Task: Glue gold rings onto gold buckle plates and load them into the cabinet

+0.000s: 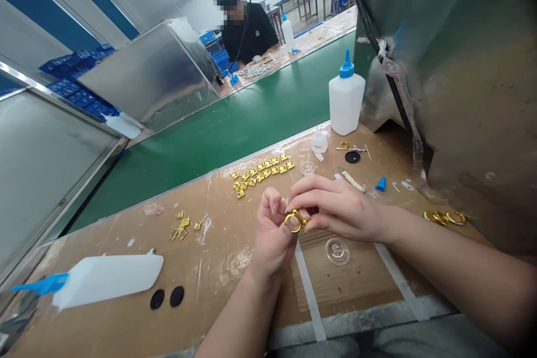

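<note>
Gold ring [299, 216] was above the bench [210, 285], pinched in the grip of the left hand [273, 230] and the right hand [335, 208]; a clear round dish [338, 260] lay below, and small gold pieces [274, 170] sat in rows beyond.

1. Hands: two, left hand [271, 235] and right hand [342, 207], the clock's centre.
2. Gold squares [260, 177]: about sixteen at eleven o'clock.
3. Gold rings [299, 217]: at least one held, one at one o'clock; the three o'clock heap overlaps too much to count.
4. Black discs [177, 296]: three, two at eight o'clock.
5. Clear dishes [337, 257]: two.
6. Small bottle [319, 142]: one.
</note>
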`<action>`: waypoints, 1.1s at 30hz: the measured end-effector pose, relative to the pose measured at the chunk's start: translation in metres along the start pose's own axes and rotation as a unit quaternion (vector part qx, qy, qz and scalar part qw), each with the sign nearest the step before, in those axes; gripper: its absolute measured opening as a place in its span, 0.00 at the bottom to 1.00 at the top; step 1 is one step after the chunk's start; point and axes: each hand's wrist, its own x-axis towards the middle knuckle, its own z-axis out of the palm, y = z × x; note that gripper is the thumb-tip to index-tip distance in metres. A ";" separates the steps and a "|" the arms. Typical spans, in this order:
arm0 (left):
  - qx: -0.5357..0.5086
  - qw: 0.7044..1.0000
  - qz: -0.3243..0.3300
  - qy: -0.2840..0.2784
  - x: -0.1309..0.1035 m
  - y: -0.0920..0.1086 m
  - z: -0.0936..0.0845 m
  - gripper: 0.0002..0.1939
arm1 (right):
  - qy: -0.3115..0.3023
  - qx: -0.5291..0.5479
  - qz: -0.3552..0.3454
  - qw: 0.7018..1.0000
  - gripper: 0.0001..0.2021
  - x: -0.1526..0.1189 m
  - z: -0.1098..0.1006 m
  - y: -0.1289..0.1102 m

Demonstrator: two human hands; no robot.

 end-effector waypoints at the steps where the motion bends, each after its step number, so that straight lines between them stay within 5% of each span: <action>1: 0.002 1.000 -0.003 0.005 0.000 0.000 0.000 0.25 | -0.001 0.004 0.006 1.000 0.14 0.000 0.000 0.000; 8: 0.023 0.998 -0.022 0.050 -0.001 -0.003 0.001 0.27 | 0.003 0.003 -0.006 1.000 0.15 0.000 0.004 -0.001; 33: 0.037 0.999 -0.028 0.027 0.001 0.002 0.000 0.29 | 0.022 0.117 -0.007 0.993 0.11 0.004 0.008 0.002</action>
